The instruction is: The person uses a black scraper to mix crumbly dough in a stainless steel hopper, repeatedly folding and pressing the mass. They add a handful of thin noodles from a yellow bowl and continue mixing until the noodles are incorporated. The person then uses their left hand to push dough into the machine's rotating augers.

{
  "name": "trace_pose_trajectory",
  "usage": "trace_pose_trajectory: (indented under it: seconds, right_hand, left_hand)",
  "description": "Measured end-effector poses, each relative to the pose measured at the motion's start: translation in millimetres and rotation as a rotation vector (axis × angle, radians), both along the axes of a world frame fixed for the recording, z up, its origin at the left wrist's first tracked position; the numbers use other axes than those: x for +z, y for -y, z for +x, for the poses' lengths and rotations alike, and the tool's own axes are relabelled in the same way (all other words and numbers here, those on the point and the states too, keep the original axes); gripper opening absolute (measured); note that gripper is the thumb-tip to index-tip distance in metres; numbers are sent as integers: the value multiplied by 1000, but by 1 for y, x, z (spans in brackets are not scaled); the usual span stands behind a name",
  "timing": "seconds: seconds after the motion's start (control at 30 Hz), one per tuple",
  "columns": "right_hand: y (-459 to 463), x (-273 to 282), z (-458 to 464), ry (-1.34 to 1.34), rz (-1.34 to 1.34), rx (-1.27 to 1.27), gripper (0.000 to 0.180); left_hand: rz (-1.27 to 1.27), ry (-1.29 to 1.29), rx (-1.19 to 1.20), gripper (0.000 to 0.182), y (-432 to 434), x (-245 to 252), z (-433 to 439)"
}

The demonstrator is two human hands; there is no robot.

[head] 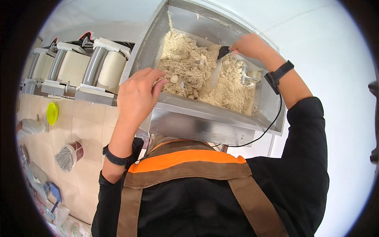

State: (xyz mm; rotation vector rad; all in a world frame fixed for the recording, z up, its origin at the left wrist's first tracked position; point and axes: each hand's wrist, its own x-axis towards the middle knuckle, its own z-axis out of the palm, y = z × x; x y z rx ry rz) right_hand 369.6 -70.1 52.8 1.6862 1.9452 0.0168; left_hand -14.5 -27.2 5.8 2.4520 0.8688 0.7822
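My right hand (250, 46) grips a black scraper (223, 52) at the far side of a stainless-steel mixing trough (204, 108). The scraper's blade touches crumbly, flour-like dough. Beside it lies a heap of matted noodle-like strands (189, 69) mixed with crumbs and lumps. My left hand (139, 93) is at the trough's near left rim, thumb and fingers curled beside a round dough lump (173, 79). Whether its fingertips hold any crumbs cannot be made out. Looser yellowish crumbs (228, 94) fill the right part, around a metal mixer shaft (244, 72).
Left of the trough stands a row of steel rollers (94, 66) with wide dough sheets (111, 71). On the tiled floor are a yellow-green basin (52, 113), a bucket of thin sticks (69, 154) and a blue dustpan (55, 192). A black cable (271, 126) hangs from my right wristband.
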Motion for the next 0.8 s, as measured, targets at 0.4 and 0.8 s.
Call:
trace_pose_trajectory:
  seconds: [0.4,0.8]
  right_hand:
    - [17,35,-8,-90,-143,-200,26]
    - [-44,-27,-17,80,-182,-173,24]
  left_hand:
    - [14,12,-7,14,-2,1,-4]
    - [27,35,-28,11,-4,1,-7]
